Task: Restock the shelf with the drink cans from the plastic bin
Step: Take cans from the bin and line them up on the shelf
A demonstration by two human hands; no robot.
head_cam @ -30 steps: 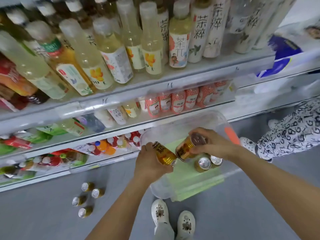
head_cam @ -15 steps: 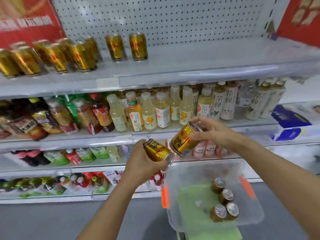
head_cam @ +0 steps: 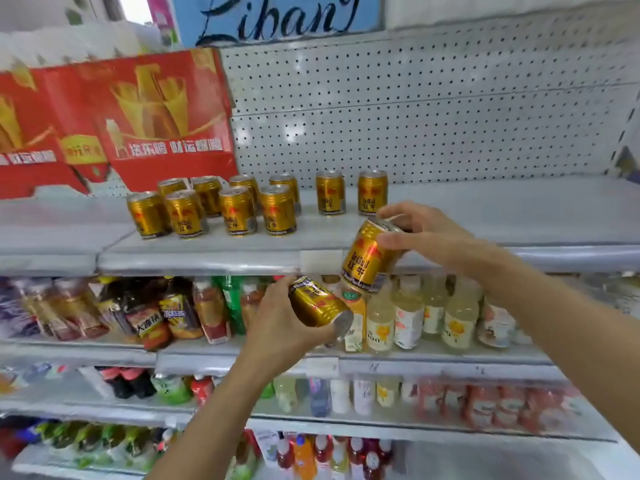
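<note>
My right hand (head_cam: 429, 237) grips a gold drink can (head_cam: 367, 259) by its top end, tilted, right at the front edge of the top shelf (head_cam: 485, 216). My left hand (head_cam: 280, 327) holds a second gold can (head_cam: 317, 303) lying almost sideways, lower down in front of the bottle shelf. Several matching gold cans (head_cam: 239, 209) stand upright on the top shelf, left of my right hand. The plastic bin is out of view.
Red cartons (head_cam: 138, 123) stand at the shelf's back left against a white pegboard (head_cam: 415, 116). To the right of the standing cans the top shelf is bare. Lower shelves hold rows of bottled drinks (head_cam: 398, 317).
Both hands rose with their cans from the bin to the top shelf. The view tilted up, so the bin has dropped out of sight and the top shelf now fills the middle.
</note>
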